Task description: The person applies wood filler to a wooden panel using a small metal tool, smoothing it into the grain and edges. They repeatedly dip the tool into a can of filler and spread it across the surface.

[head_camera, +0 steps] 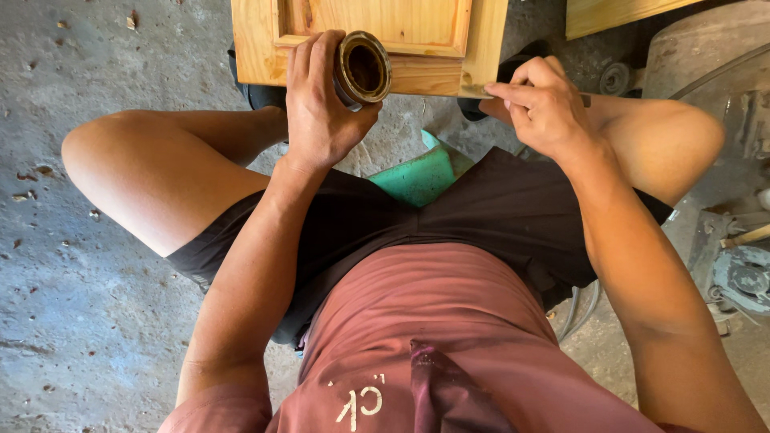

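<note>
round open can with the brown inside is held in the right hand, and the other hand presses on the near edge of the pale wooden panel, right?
Not quite. The head view shows the round open can with the brown inside held in the left hand, not the right. The right hand is the one pressing on the near edge of the pale wooden panel.

two hands [321,104] [545,104] are in view. there is one round tin [362,70], one wooden panel [385,32] and one green stool [417,176].
</note>
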